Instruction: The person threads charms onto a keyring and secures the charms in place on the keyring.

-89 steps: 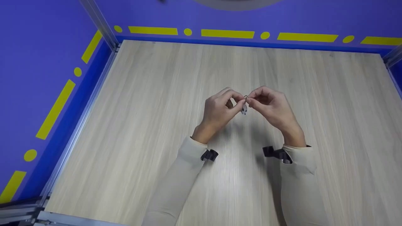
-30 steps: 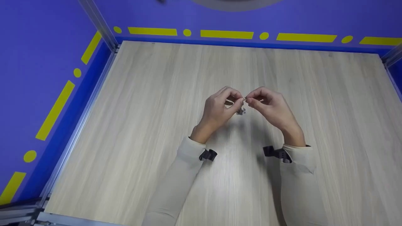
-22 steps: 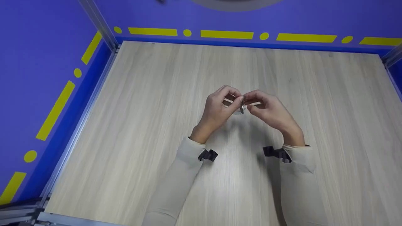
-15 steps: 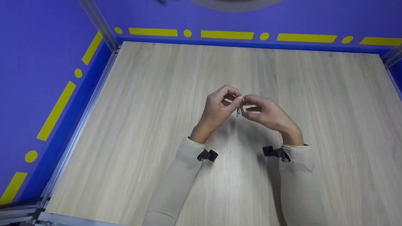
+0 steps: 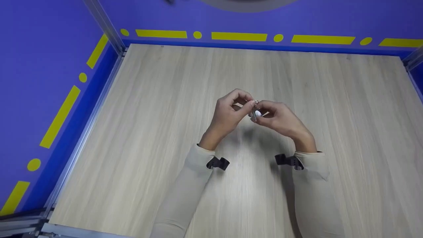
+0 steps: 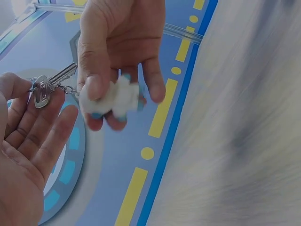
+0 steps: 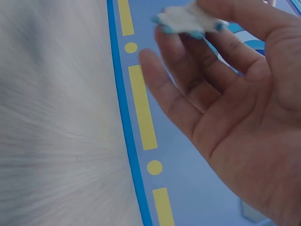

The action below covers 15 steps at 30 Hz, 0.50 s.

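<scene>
Between the hands hangs a keyring with a silver key [image 6: 64, 74] and a small white figurine charm [image 6: 124, 98] with blue tips, joined by a short chain [image 6: 68, 89]. My left hand [image 5: 228, 110] pinches the ring near the key's head between thumb and index finger. My right hand [image 5: 283, 119] holds the charm between thumb and fingers; in the right wrist view the charm [image 7: 186, 20] sits at the fingertips, partly covered by the thumb. Both hands are held close together above the table. How many keys hang on the ring is hard to tell.
A wood-grain table [image 5: 158, 132] lies under the hands. Blue walls [image 5: 59, 43] with yellow dashes and dots border its back and left side, with metal rails [image 5: 104, 26] at the corners. Black straps [image 5: 218, 163] are at both wrists.
My right hand has let go of the ring beside the left fingertips, shifted slightly down and left, and taken hold of the charm. The left hand keeps its pinch and has barely moved.
</scene>
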Motion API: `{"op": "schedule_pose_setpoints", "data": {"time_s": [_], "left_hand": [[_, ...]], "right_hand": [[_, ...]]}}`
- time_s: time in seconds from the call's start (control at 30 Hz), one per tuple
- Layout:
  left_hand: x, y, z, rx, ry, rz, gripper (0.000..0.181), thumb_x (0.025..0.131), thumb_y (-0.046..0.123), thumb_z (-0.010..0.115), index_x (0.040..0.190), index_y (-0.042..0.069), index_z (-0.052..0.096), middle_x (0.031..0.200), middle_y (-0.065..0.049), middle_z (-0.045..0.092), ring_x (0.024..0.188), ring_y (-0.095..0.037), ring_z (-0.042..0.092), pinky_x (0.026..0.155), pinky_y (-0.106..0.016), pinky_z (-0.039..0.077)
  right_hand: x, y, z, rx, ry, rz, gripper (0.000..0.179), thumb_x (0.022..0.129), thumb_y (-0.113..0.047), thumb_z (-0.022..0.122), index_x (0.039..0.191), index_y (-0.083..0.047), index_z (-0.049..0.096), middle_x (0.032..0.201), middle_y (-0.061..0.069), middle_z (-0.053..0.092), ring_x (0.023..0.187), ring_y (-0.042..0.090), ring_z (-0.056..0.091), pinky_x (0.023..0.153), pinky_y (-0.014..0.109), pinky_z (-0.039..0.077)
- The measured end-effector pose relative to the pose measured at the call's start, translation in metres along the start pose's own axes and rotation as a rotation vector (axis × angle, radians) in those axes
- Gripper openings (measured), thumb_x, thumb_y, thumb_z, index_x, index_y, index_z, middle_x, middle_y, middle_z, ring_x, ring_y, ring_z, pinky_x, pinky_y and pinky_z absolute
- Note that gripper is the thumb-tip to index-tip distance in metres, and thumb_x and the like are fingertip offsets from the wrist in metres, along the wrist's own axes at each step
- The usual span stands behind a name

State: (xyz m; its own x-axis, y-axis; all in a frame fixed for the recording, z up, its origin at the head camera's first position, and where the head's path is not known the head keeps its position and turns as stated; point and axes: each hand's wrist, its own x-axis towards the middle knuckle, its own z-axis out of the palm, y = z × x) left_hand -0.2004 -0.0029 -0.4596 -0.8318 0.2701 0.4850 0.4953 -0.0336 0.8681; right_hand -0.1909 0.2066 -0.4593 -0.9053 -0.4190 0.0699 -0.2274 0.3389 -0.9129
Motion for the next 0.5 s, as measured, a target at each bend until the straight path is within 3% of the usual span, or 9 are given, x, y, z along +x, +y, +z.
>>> {"op": "schedule_pose_setpoints", "data": {"time_s": [0.27,0.5], "left_hand": [[0.0005,-0.0035,-0.0049,0.025,-0.009,-0.036,0.008,0.098,0.006,0.074,0.098,-0.001,0.070,0.094,-0.005,0.072,0.078,-0.012,0.068,0.067,-0.032,0.061],[0.0023,-0.0070,-0.0107,0.032,0.004,-0.154,0.005,0.097,0.004,0.075,0.096,0.001,0.070,0.089,-0.003,0.072,0.069,-0.015,0.069,0.063,-0.033,0.061]], "right_hand": [[-0.0009,0.0007,-0.0009,-0.031,0.034,0.058,0.020,0.095,0.003,0.066,0.113,-0.002,0.075,0.103,0.010,0.070,0.090,0.023,0.061,0.076,0.025,0.052],[-0.0007,0.0023,-0.0016,-0.043,-0.015,0.138,0.014,0.097,-0.004,0.066,0.107,-0.002,0.076,0.106,0.012,0.074,0.093,0.022,0.064,0.083,0.026,0.053]]}}
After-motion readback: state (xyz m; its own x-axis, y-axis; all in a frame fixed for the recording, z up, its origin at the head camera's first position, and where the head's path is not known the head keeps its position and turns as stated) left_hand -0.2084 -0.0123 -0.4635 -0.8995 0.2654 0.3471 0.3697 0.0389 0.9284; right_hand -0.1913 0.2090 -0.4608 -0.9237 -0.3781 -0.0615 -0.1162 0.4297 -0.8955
